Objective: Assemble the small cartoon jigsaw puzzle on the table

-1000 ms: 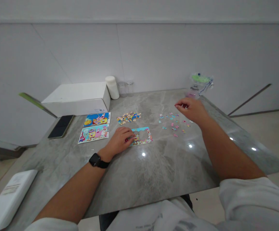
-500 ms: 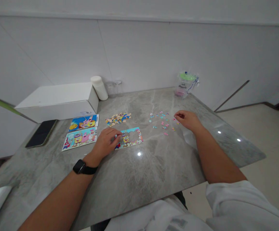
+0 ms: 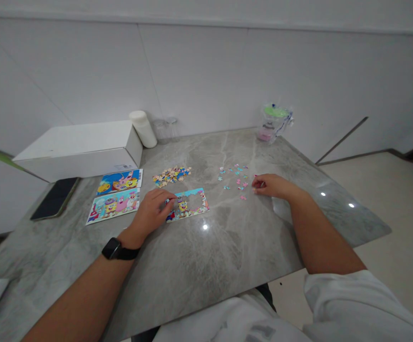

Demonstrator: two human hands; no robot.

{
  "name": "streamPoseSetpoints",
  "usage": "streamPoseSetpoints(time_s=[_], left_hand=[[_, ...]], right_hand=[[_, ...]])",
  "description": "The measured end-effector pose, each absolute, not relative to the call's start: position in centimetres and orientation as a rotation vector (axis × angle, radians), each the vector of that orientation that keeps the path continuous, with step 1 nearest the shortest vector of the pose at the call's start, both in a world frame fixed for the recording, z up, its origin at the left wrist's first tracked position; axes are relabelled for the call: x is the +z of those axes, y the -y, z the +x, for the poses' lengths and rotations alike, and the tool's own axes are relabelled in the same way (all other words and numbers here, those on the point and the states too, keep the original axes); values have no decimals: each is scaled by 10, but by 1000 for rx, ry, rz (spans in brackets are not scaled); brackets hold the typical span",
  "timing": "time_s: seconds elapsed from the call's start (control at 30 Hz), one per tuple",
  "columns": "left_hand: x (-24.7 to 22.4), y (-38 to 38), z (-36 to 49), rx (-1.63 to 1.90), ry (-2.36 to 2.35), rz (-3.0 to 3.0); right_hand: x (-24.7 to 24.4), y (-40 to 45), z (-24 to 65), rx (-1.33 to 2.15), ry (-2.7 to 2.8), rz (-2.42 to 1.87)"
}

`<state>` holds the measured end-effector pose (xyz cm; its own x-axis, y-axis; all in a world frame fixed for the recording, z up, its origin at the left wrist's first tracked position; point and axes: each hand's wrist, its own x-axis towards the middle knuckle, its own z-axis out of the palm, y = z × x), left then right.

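A partly assembled cartoon jigsaw puzzle (image 3: 183, 209) lies flat on the table, with a gap in its picture right of centre. My left hand (image 3: 152, 211), wearing a black watch, rests on its left end, thumb and fingers apart. Loose jigsaw pieces (image 3: 238, 181), mostly pink and light blue, are scattered right of the puzzle. At their right edge is my right hand (image 3: 272, 185), fingertips drawn together low over the table. Whatever is between those fingertips is too small to make out. A pink bit shows beside the index finger.
A heap of jigsaw pieces (image 3: 171, 175) lies behind the puzzle. Two picture cards (image 3: 113, 206) and a phone (image 3: 55, 198) lie left. Along the wall stand a white box (image 3: 74, 147), a white bottle (image 3: 143, 129), clear glasses (image 3: 171, 129) and a bagged green-lidded cup (image 3: 273, 123).
My right hand has come down and slightly left onto the edge of the scattered pieces, covering some of them. My left hand stays on the puzzle; the view has shifted a little.
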<state>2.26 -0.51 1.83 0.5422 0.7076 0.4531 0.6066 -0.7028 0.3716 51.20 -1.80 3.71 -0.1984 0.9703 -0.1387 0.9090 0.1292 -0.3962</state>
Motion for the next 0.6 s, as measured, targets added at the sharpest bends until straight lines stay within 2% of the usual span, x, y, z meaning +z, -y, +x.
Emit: streamPoseSetpoints(time_s=[0.33, 0.6], left_hand=[[19, 7, 23, 892, -1118, 2597], [17, 5, 23, 914, -1105, 2585]], right_hand=[[39, 18, 502, 654, 2313, -1917], [40, 20, 492, 655, 2117, -1777]])
